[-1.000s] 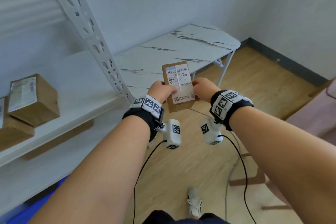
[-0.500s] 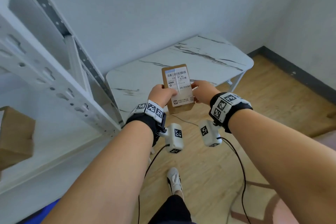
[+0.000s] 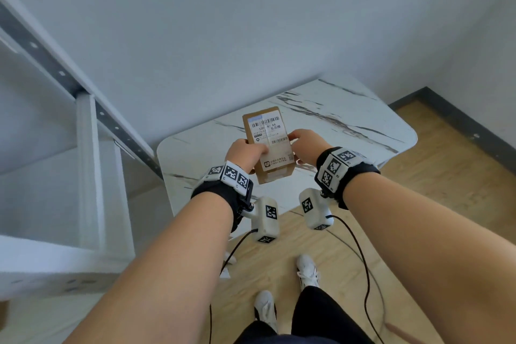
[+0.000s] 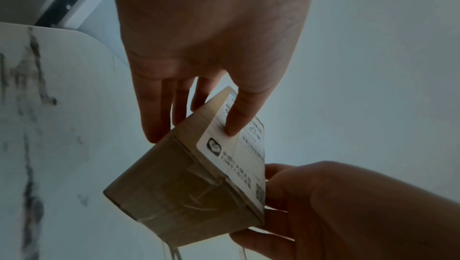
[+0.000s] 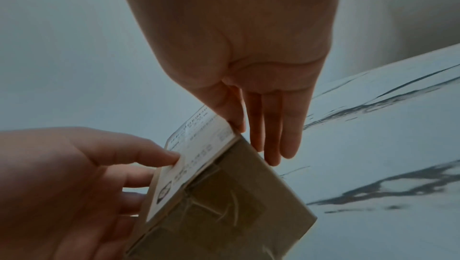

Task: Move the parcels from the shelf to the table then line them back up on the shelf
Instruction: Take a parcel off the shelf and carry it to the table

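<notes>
A brown cardboard parcel [image 3: 275, 167] with a white barcode label is held in the air by both hands, over the near edge of the white marble table [image 3: 363, 126]. My left hand [image 3: 250, 152] pinches its left side, thumb on the label and fingers against the side. My right hand [image 3: 303, 144] pinches the right side the same way. In the left wrist view the left hand [image 4: 196, 126] grips the parcel [image 4: 179, 189], thumb on the label. In the right wrist view the right hand [image 5: 251, 134] holds the parcel [image 5: 231, 211] at its upper corner, and the left hand [image 5: 82, 181] grips the opposite edge.
The white metal shelf frame [image 3: 83, 165] stands close on the left, its near shelf edge [image 3: 47, 268] at hip height. The table sits against the grey wall. Wooden floor [image 3: 435, 176] lies to the right. My feet in white shoes [image 3: 307, 271] and two wrist cables are below.
The view has swung right, away from the shelf and its parcels, toward the table. Both hands have carried the parcel along, and it now hangs over the table's near edge.
</notes>
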{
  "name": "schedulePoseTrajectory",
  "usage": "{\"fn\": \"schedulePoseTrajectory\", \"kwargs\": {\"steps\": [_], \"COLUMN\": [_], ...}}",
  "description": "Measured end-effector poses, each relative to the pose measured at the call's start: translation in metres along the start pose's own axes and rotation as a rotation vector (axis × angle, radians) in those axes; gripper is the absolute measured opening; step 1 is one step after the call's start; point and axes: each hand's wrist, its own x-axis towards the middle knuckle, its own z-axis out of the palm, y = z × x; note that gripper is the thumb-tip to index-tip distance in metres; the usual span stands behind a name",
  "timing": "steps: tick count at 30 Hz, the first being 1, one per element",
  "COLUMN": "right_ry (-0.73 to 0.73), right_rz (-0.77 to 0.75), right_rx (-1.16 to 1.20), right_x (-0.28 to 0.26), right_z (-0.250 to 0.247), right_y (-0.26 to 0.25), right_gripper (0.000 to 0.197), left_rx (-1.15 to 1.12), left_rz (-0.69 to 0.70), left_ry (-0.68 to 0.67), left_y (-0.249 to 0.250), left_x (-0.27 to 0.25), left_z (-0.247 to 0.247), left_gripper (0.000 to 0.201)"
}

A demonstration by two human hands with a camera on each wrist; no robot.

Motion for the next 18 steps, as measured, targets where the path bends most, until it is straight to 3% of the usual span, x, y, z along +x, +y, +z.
{"fn": "schedulePoseTrajectory", "kwargs": {"steps": [8, 13, 18], "right_ry": [-0.246, -0.379, -0.410], "right_rz": [-0.015, -0.017, -0.058], "right_rx": [-0.013, -0.008, -0.007], "right_x": [0.099, 0.157, 0.198], "right_z": [-0.008, -0.009, -0.006], "right_y": [-0.039, -0.057, -0.064], "right_gripper": [0.042, 0.043, 0.053], "left_rx": [0.010, -0.101, -0.210], "left_rz": [-0.086, -0.198, -0.182], "left_ry": [0.103, 0.115, 0.159], "left_y": [0.027, 0.040, 0.017], "left_x": [0.066, 0.107, 0.167], "left_z": [-0.014, -0.015, -0.010], "left_gripper": [0.015, 0.035, 0.050]}}
